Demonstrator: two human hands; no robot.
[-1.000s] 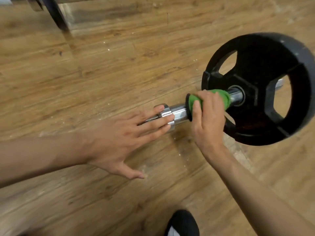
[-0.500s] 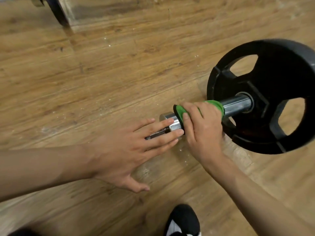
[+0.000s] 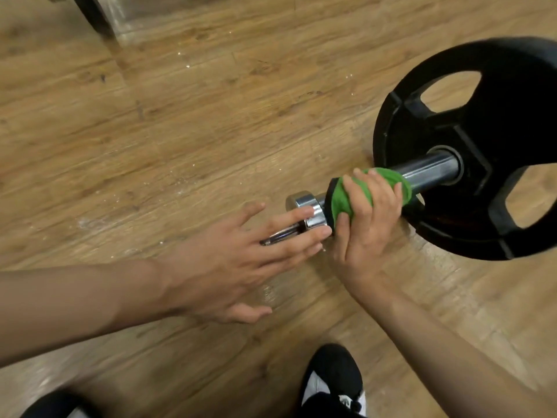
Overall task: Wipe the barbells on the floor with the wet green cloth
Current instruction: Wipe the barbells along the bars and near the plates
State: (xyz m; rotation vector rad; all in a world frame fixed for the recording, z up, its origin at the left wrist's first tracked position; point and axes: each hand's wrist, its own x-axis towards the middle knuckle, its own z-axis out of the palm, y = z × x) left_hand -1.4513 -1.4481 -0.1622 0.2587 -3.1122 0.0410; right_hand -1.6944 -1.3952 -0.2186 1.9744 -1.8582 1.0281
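On my feed the wooden floor (image 3: 180, 122) fills the view, with the barbell lying on it at the right. Its black weight plate (image 3: 482, 125) shows its cut-outs in nearly the same places as half a second ago, though they have turned since the second-old frame. My left hand (image 3: 229, 267) is spread flat, fingers straight, lying across the thin shaft with its fingertips on the chrome collar (image 3: 307, 206). The index finger now splays further from the others than before. My right hand (image 3: 367, 227) is curled around the green cloth (image 3: 343, 197), clamping it onto the sleeve (image 3: 428, 171). A second ago the cloth sat up against the plate's hub. Now it sits at the collar end, much as half a second ago, leaving bare chrome between it and the plate. More green shows between thumb and fingers than before. A black shoe (image 3: 331, 378) has come further into view at the bottom edge.
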